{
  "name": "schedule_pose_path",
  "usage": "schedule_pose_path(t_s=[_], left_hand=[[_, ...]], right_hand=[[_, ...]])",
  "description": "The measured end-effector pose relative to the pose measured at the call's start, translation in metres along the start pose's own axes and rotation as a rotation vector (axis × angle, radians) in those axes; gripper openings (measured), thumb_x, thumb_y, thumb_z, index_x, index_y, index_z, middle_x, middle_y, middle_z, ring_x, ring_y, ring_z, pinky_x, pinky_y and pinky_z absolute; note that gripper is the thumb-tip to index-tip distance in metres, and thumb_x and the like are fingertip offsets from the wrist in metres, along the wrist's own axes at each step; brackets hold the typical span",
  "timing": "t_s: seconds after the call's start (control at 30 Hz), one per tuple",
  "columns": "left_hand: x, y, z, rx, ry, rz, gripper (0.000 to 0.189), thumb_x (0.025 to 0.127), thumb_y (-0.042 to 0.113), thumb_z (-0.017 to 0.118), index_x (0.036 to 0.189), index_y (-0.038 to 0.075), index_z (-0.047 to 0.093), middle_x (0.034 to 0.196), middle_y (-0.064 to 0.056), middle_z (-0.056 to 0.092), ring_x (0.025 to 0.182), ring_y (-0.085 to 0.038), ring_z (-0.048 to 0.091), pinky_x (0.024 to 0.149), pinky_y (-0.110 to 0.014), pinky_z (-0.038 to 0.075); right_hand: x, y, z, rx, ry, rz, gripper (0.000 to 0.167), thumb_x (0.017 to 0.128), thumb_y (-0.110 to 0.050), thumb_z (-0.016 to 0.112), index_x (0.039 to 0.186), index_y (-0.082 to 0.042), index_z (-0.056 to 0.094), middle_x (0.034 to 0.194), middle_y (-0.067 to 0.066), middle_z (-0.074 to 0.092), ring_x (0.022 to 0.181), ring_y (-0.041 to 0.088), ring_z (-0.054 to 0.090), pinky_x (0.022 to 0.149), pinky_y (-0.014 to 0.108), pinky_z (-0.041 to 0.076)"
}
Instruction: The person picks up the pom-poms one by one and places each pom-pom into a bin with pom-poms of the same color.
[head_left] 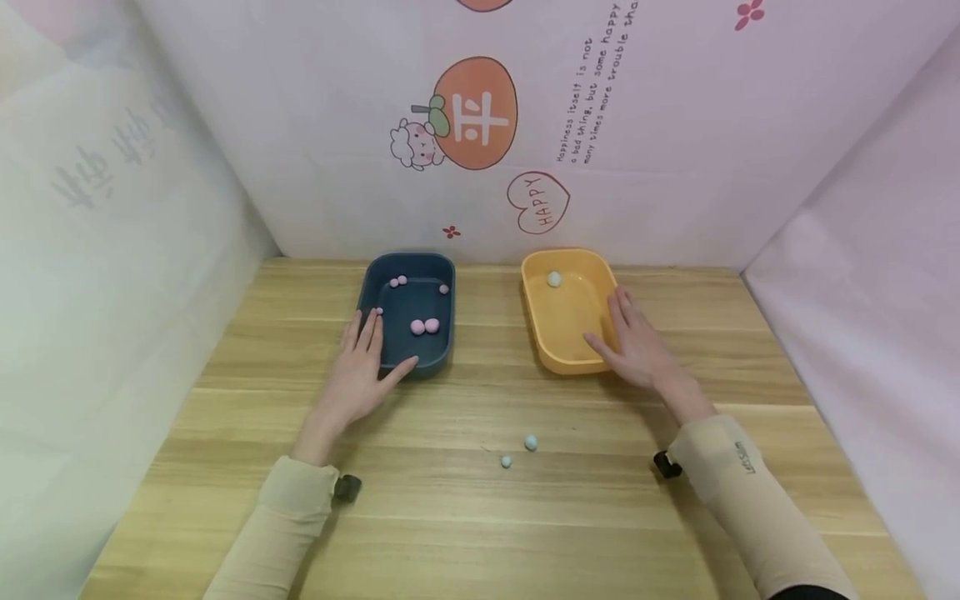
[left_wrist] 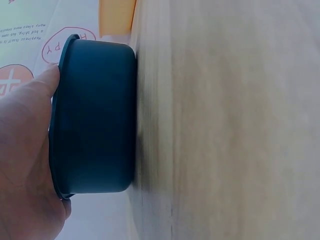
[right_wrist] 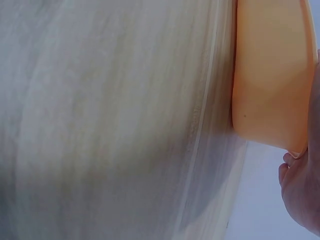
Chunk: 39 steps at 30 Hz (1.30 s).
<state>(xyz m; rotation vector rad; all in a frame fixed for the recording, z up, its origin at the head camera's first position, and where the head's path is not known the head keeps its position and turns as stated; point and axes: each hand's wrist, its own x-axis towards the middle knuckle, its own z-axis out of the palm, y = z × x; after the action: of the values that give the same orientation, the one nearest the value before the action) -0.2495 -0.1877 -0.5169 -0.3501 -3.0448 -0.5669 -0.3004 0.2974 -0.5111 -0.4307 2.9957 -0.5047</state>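
Observation:
In the head view a dark blue tray [head_left: 416, 362] stands on the left and a yellow tray [head_left: 570, 367] on the right. Spread over the blue tray's near left corner is my left hand [head_left: 358, 375], fingers at the left rim and thumb at the front rim. My right hand [head_left: 641, 350] lies with fairly straight fingers at the yellow tray's right rim, thumb reaching over its near corner. Several pink balls [head_left: 417, 327] lie in the blue tray, one small one by my left fingertips. The yellow tray holds a pale blue-green ball [head_left: 554, 279].
Two loose pale blue-green balls [head_left: 531, 442] lie on the wooden table [head_left: 465, 533] in front of and between the trays. A printed white cloth [head_left: 337, 150] hangs right behind both trays, with plain cloth at the sides.

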Motion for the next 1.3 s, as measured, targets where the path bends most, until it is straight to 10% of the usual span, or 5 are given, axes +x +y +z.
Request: schedule_pose_path(t_s=[0.93, 1.3], left_hand=[[-0.001, 0.003, -0.003, -0.064, 0.015, 0.012, 0.104, 0.108, 0.066, 0.056, 0.176, 0.001, 0.01, 0.186, -0.022, 0.002, 0.174, -0.043, -0.007, 0.14, -0.068, 0.006], [-0.019, 0.03, -0.01, -0.244, 0.093, 0.149, 0.084, 0.109, 0.041, 0.07, 0.173, 0.002, 0.032, 0.182, -0.022, 0.025, 0.17, -0.045, 0.024, 0.136, -0.066, 0.025]], right_hand=[[0.005, -0.001, -0.001, -0.061, 0.016, -0.014, 0.097, 0.115, -0.062, 0.03, 0.171, 0.011, -0.001, 0.183, 0.03, -0.004, 0.173, 0.048, -0.002, 0.142, 0.059, 0.008], [0.004, 0.0, 0.001, -0.075, 0.024, -0.022, 0.096, 0.116, -0.059, 0.03, 0.17, 0.013, -0.001, 0.182, 0.032, -0.004, 0.172, 0.05, 0.0, 0.142, 0.058, 0.006]])
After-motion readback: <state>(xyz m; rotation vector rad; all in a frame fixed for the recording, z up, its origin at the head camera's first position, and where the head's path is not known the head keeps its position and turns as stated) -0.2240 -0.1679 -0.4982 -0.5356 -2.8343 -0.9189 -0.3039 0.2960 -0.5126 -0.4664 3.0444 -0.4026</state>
